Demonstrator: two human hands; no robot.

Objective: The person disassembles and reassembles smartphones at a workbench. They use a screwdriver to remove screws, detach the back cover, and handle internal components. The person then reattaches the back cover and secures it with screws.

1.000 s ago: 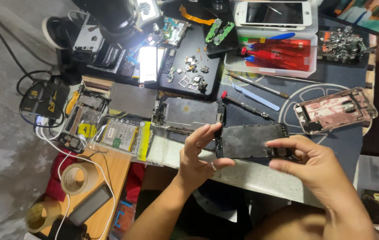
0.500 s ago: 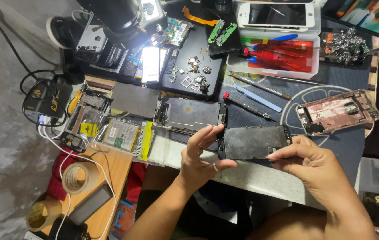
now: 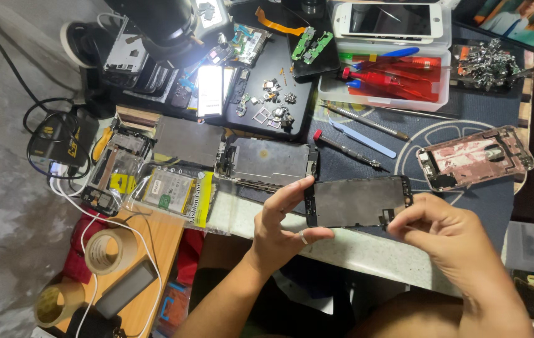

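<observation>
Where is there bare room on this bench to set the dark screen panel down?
Bare dark mat below the pink phone housing, and the pale bench edge under the dark screen panel. Crowded: black tray.

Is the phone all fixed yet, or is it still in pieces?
Still in pieces. Done: the pink phone shell lies opened on the mat, and tiny parts are spread on the black tray. In hand: the left hand and right hand hold the dark screen panel above the table edge. Left: nothing is put back together.
</observation>
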